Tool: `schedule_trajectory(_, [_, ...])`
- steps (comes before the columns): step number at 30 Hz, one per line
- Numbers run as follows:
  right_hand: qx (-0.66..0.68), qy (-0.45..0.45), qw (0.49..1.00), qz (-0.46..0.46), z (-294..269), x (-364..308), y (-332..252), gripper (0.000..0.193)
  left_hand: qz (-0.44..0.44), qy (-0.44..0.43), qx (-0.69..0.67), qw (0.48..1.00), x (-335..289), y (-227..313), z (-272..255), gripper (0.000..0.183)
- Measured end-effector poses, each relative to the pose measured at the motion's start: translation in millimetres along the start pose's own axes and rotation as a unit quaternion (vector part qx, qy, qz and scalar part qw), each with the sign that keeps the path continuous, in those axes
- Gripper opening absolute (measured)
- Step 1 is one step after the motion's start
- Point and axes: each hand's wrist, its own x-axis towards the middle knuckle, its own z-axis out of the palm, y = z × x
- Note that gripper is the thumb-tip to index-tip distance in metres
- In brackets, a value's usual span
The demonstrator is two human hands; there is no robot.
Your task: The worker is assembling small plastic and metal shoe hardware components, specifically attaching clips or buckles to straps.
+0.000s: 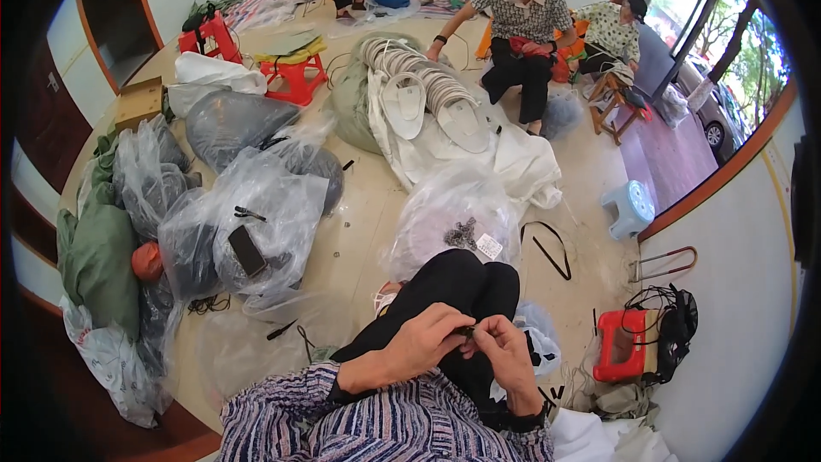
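Observation:
Over my lap, my left hand (428, 340) and my right hand (505, 351) meet with their fingertips pinched together. Between them is a small dark piece (466, 332), too small and too covered by the fingers to name. Both hands are closed around it. Beyond my knees lies a clear plastic bag (436, 205) with a pile of small dark metal parts (460, 233) and a white printed label (488, 245) on top.
Left are clear bags with dark contents (231, 124), a phone (247, 250) on one. Ahead, pale oval rings (404, 103) lie on white sheeting. A co-worker (522, 26) sits beyond. At right stand a blue stool (629, 208) and a red stool (617, 344); a black strap (552, 257) lies on the floor.

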Motion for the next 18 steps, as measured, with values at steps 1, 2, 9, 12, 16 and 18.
schedule_trajectory(1, [0.037, -0.015, 0.999, 0.012, -1.0, -2.4, 0.8, 0.009, 0.053, 0.007, 0.029, 0.998, 2.3, -0.9, -1.8, 0.031])
schedule_trajectory(2, [0.037, -0.012, 0.999, 0.008, -1.6, -3.7, 3.7, 0.009, 0.107, 0.014, 0.059, 0.992, 4.3, -1.5, -4.2, 0.031])
schedule_trajectory(9, [-0.139, -0.016, 0.987, -0.085, -5.6, -6.9, 0.6, 0.022, 0.151, -0.09, 0.087, 0.981, 16.1, -7.9, -14.2, 0.03])
schedule_trajectory(12, [-0.068, -0.03, 0.993, -0.095, -4.8, -2.4, -0.4, 0.021, 0.082, -0.091, 0.016, 0.992, 17.6, 0.6, -14.0, 0.027])
schedule_trajectory(16, [0.041, 0.001, 0.997, -0.069, 1.1, 8.8, 10.4, 0.021, -0.077, -0.075, -0.124, 0.986, 12.7, -12.8, -2.2, 0.024])
schedule_trajectory(18, [0.049, -0.012, 0.996, -0.079, 4.0, 9.2, 15.2, 0.023, -0.122, -0.081, -0.167, 0.975, 9.0, -23.1, -1.7, 0.025])
